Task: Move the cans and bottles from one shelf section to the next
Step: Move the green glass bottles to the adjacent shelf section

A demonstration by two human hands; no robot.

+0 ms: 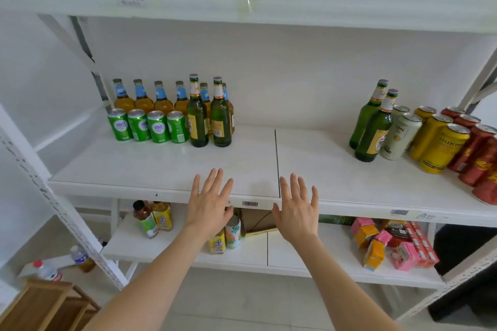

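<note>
Hovering splayed: left hand (208,204), right hand (297,208)

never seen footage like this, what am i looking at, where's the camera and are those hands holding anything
No machine here: a person wears one wide camera on the head, looking forward and down at their own hands. The left hand and right hand are both open, fingers spread, at the front edge of the middle shelf, holding nothing. On the shelf's left section stand green cans, amber bottles and tall green bottles; on the right section, two green bottles, pale cans, yellow cans and red cans.
</note>
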